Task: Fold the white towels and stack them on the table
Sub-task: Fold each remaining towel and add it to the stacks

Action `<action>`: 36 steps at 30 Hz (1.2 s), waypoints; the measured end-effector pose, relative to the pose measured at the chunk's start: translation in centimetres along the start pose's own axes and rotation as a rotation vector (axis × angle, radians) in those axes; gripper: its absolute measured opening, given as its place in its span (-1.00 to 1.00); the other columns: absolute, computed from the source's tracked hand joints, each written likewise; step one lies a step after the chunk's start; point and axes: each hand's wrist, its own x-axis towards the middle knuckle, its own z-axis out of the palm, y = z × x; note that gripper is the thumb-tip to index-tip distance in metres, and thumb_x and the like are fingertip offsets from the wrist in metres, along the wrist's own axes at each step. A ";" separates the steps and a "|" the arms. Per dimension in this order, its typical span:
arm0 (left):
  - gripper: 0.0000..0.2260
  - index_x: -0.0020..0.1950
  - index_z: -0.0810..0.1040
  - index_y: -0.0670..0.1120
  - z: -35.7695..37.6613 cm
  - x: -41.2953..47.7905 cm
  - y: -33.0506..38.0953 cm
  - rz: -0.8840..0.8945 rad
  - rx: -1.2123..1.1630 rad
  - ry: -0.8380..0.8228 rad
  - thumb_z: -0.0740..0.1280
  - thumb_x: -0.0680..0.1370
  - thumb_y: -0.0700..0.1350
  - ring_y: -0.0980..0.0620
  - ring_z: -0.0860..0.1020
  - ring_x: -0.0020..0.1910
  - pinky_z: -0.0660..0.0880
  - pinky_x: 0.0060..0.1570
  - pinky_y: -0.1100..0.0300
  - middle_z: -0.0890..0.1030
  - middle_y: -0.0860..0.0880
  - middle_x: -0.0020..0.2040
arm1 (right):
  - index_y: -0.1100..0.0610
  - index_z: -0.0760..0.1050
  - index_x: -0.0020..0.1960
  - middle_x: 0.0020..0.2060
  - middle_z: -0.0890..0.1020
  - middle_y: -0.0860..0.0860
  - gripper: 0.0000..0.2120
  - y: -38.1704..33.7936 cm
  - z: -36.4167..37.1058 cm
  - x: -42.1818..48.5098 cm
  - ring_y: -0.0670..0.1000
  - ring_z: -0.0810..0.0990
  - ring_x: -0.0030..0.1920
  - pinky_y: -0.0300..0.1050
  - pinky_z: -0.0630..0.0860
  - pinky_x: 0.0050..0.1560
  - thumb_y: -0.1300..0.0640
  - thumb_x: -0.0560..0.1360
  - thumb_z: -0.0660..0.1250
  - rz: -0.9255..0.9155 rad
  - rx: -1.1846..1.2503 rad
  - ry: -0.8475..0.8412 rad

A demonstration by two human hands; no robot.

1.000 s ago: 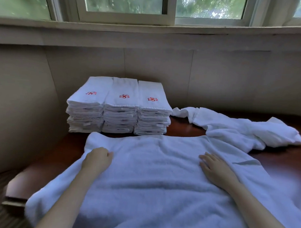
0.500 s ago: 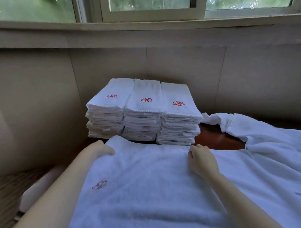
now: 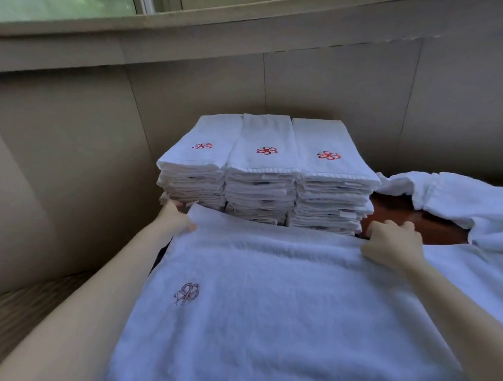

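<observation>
Head camera looks down at a large white towel (image 3: 269, 305) spread flat across the lower half of the frame, covering most of a dark reddish wooden table (image 3: 414, 227). The towel is thick, fluffy terry cloth, and a faint flower-shaped emblem (image 3: 186, 294) shows through it at lower left.

At centre left, the left hand (image 3: 176, 216) pinches the towel's far left corner, which stands slightly raised. At centre right, the right hand (image 3: 391, 243) has its fingers curled over the towel's far edge and grips it.

Just beyond that edge, in the middle of the frame, three stacks of folded towels (image 3: 262, 173) stand side by side and touching. Each top towel carries a red flower emblem.

At the right edge a crumpled towel (image 3: 458, 203) lies loose on the table. A beige panelled wall (image 3: 191, 88) rises behind, with a window (image 3: 66, 1) at upper left.
</observation>
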 end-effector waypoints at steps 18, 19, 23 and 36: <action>-0.59 -0.48 0.45 -0.15 -3.4 -6.2 -3.6 0.186 -0.094 -0.011 0.04 0.41 -0.52 -0.01 0.35 -0.28 0.28 -0.23 0.17 0.45 -0.12 -0.30 | 0.22 0.47 -0.18 -0.19 0.45 0.18 -0.80 3.2 -2.7 -11.6 0.29 0.52 -0.24 0.05 0.43 -0.28 0.48 0.32 0.29 -0.207 0.456 0.442; -0.59 -0.43 0.55 -0.17 -3.6 -6.7 -4.9 0.191 0.066 0.009 0.07 0.43 -0.51 -0.02 0.41 -0.23 0.32 -0.18 0.19 0.50 -0.11 -0.25 | 0.20 0.45 -0.23 -0.20 0.42 0.13 -0.80 3.8 -1.8 -12.7 0.27 0.52 -0.25 0.05 0.44 -0.27 0.48 0.33 0.30 -0.254 0.418 0.339; -0.65 -0.20 0.65 -0.11 -3.9 -8.2 -7.1 0.182 0.278 0.144 0.13 0.53 -0.37 -0.05 0.53 -0.16 0.39 -0.22 0.20 0.56 -0.01 -0.12 | 0.22 0.56 -0.18 -0.20 0.50 0.12 -0.76 5.2 0.0 -15.3 0.21 0.55 -0.35 0.02 0.49 -0.41 0.52 0.30 0.32 -0.495 0.339 0.266; -0.70 0.25 0.37 -0.21 -1.6 -9.5 -6.0 0.130 0.661 0.302 0.10 0.54 -0.37 -0.27 0.42 0.15 0.38 0.03 -0.04 0.48 -0.24 0.19 | 0.15 0.62 -0.08 0.04 0.66 0.05 -0.51 5.7 -1.3 -18.7 0.10 0.60 -0.45 -0.14 0.38 -0.62 0.50 0.04 0.45 -0.540 0.177 0.355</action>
